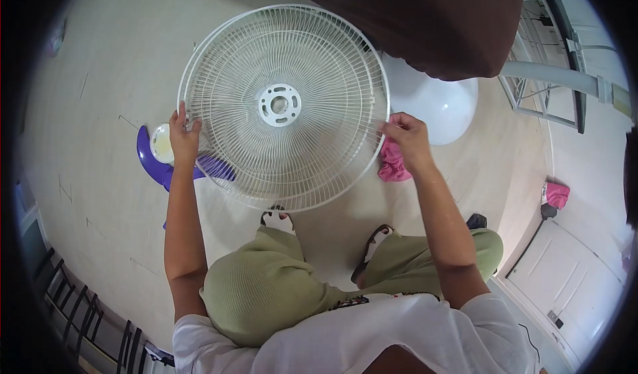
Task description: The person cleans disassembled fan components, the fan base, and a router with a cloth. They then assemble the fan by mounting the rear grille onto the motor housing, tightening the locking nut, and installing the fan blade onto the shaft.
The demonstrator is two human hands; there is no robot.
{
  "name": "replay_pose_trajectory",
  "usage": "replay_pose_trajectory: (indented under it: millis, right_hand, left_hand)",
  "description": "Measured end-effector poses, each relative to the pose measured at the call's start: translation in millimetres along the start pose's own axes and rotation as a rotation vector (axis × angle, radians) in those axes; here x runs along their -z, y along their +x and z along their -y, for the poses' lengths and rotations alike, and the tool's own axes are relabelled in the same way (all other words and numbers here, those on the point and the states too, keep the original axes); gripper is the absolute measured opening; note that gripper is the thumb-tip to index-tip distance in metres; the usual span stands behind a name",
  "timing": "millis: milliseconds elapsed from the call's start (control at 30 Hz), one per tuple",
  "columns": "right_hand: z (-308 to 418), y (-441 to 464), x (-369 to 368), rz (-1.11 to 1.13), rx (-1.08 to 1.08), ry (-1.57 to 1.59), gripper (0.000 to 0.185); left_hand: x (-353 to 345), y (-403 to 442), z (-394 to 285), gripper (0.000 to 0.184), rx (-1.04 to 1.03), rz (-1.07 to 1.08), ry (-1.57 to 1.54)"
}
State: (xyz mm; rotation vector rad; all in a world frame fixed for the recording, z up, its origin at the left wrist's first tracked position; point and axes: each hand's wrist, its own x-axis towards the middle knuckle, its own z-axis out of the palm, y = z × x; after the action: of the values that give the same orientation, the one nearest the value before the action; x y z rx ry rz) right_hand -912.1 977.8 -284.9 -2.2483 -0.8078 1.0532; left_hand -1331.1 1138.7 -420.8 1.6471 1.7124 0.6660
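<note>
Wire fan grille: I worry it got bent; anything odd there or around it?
No bend or break stands out on the wire fan grille. The purple fan blade, partly behind the grille's left side, looks odd: it lies unmounted on the floor.

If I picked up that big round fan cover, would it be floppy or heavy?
Probably stiff: the fan cover isn't sagging between the left hand and right hand. Likely light for its size, being mostly thin bars and gaps. Being round, it might roll upright.
</note>
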Motion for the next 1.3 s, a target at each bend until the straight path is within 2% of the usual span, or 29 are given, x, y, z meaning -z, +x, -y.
replay_pose_trajectory:
  millis: [33, 67, 100, 167, 233, 300, 333, 400, 433, 500, 533, 567, 633, 667, 733, 767, 800, 833, 867, 933, 1000, 1033, 1067, 1100, 1133, 1200, 1233, 1300]
  right_hand:
    - [7.8, -9.9, 5.5, 0.096, -0.051, 0.328, 0.012]
    - [17.8, -20.3, 12.6, 0.187, -0.097, 0.656, 0.009]
    - [31.6, -31.9, 18.8, 0.264, -0.084, 0.721, 0.007]
    - [55.7, -49.5, 27.9, 0.268, -0.076, 0.674, 0.008]
    - [79.5, -66.6, 31.0, 0.287, -0.067, 0.634, 0.009]
    - [99.5, -79.8, 30.1, 0.294, 0.086, 0.575, 0.010]
    - [102.4, -82.6, 29.1, 0.301, 0.091, 0.579, 0.010]
    - [107.5, -83.8, 27.8, 0.417, 0.399, 0.344, 0.014]
    - [108.3, -83.4, 22.9, 0.417, 0.407, 0.350, 0.014]
    - [99.6, -74.6, 8.2, 0.449, 0.240, 0.813, 0.020]
    - [83.8, -59.1, -0.1, 0.335, 0.226, 0.721, 0.022]
    - [63.0, -40.6, -13.2, 0.225, 0.215, 0.632, 0.024]
    - [30.1, -19.4, -40.3, 0.227, 0.170, 0.481, 0.028]
    - [14.4, -9.3, -59.0, 0.257, 0.233, 0.407, 0.031]
    - [-18.2, 10.7, -88.5, 0.292, 0.316, 0.350, 0.034]
    - [-31.6, 21.7, -104.3, 0.226, 0.462, 0.201, 0.038]
    - [-30.4, 27.8, -110.1, 0.148, 0.605, 0.055, 0.042]
    - [-20.1, 26.0, -99.5, 0.283, 0.526, -0.011, 0.046]
    - [-10.1, 20.9, -92.1, 0.282, 0.550, 0.014, 0.046]
    - [10.9, -0.4, -72.1, 0.742, -0.068, 0.596, 0.065]
    - [54.9, -42.9, -36.7, 0.873, -0.453, 0.765, 0.074]
    - [66.9, -52.7, -25.1, 0.879, -0.422, 0.782, 0.074]
    - [76.7, -60.9, -13.1, 1.102, -0.414, 0.923, 0.074]
    - [85.8, -68.1, -0.6, 1.332, -0.403, 1.052, 0.075]
    - [94.9, -73.8, 12.9, 1.340, -0.377, 1.053, 0.075]
    - [115.7, -83.3, 35.2, 0.970, -0.250, 1.150, 0.066]
    - [122.6, -83.6, 44.9, 0.985, -0.227, 1.146, 0.066]
    - [131.1, -83.3, 62.3, 0.777, -0.017, 1.177, 0.058]
  left_hand:
    - [-1.2, -3.5, 0.8, 0.060, 0.004, 0.005, -0.001]
    - [-3.6, -6.3, 0.4, 0.062, -0.070, -0.020, 0.123]
    - [-6.3, -8.6, -1.7, 0.066, -0.144, -0.049, 0.245]
    - [10.4, -43.0, -94.4, 0.074, -0.165, 0.212, -0.107]
    - [37.7, -80.2, -180.2, 0.088, -0.321, 0.828, -0.265]
    - [34.3, -116.4, -240.4, 0.086, -0.524, 0.854, -0.395]
    - [26.7, -126.1, -253.7, 0.086, -0.523, 0.847, -0.387]
    - [16.0, -142.4, -265.9, 0.073, -0.534, 0.671, -0.191]
    - [15.0, -147.3, -264.3, 0.073, -0.540, 0.666, -0.183]
    - [14.3, -153.5, -262.3, 0.061, -0.373, 0.621, -0.399]
    - [25.2, -153.4, -264.7, 0.061, -0.381, 0.616, -0.388]
    - [44.5, -149.2, -267.2, 0.060, -0.281, 0.621, -0.495]
    - [87.2, -139.2, -275.3, 0.060, -0.109, 0.619, -0.667]
    - [111.1, -133.0, -279.5, 0.060, -0.033, 0.617, -0.732]
    - [163.7, -120.2, -297.3, 0.066, -0.040, 0.574, -0.711]
    - [183.6, -124.8, -308.4, 0.066, -0.055, 0.558, -0.687]
    - [200.1, -132.5, -321.2, 0.070, -0.052, 0.438, -0.791]
    - [215.3, -142.3, -332.0, 0.074, -0.055, 0.317, -0.894]
    - [229.5, -153.5, -339.9, 0.074, -0.079, 0.305, -0.871]
    - [252.0, -183.4, -354.1, 0.078, -0.148, 0.120, -0.969]
    - [257.5, -212.2, -360.7, 0.082, -0.189, 0.028, -1.143]
    - [255.2, -224.9, -358.5, 0.083, -0.204, 0.011, -1.234]
    - [252.5, -238.4, -351.9, 0.085, -0.219, -0.004, -1.332]
    - [255.1, -252.1, -337.9, 0.086, -0.286, 0.096, -1.389]
    - [255.9, -261.8, -321.6, 0.087, -0.351, 0.197, -1.440]
    - [245.2, -270.8, -296.4, 0.090, -0.609, 0.462, -1.498]
    - [236.4, -276.3, -284.0, 0.090, -0.634, 0.455, -1.487]
    - [224.8, -288.5, -270.0, 0.088, -0.671, 0.383, -1.501]
